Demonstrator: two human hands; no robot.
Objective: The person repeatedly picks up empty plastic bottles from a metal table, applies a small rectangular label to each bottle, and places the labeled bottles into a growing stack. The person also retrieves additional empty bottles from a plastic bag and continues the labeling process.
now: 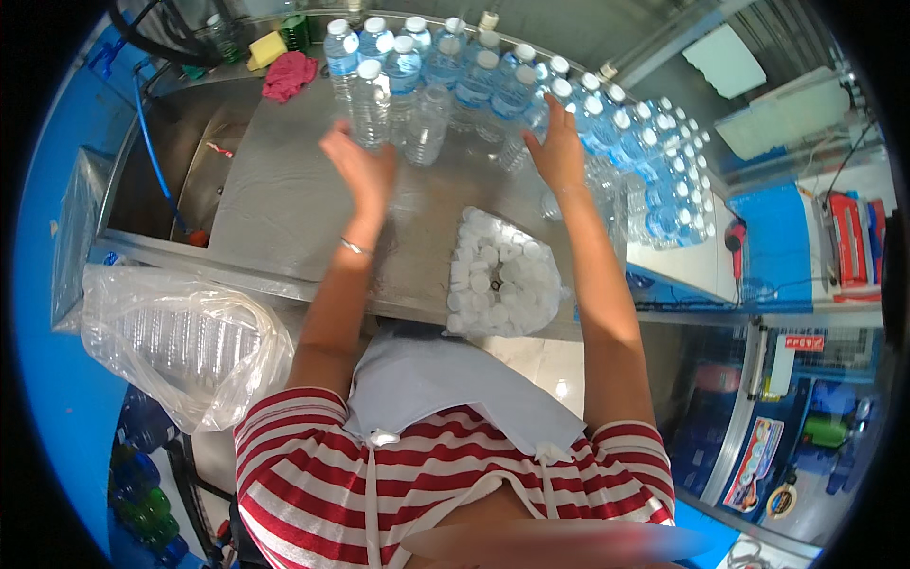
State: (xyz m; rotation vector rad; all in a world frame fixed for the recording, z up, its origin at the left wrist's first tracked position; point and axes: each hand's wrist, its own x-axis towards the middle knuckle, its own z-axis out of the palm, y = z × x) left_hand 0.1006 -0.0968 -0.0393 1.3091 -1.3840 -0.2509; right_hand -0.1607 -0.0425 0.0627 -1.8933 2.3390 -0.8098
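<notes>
My left hand (362, 167), blurred, is raised over the steel counter (284, 185) just in front of a capped clear bottle without a visible label (371, 107); its fingers are apart and it holds nothing that I can see. An uncapped clear plastic bottle (428, 128) stands between my hands. My right hand (559, 149) is spread at the front of the rows of blue-labelled water bottles (513, 92), thumb apart from the fingers. Beside its wrist lie clear bottles (601, 178), partly hidden. A plastic bag of white caps (505, 277) rests at the counter's near edge.
At left is a steel sink (163, 156) with a blue hose (147, 128). A pink cloth (288, 75) and a yellow sponge (267, 50) lie behind it. A clear bag of empty bottles (192, 341) stands at lower left. A pink hair dryer (736, 245) is at right.
</notes>
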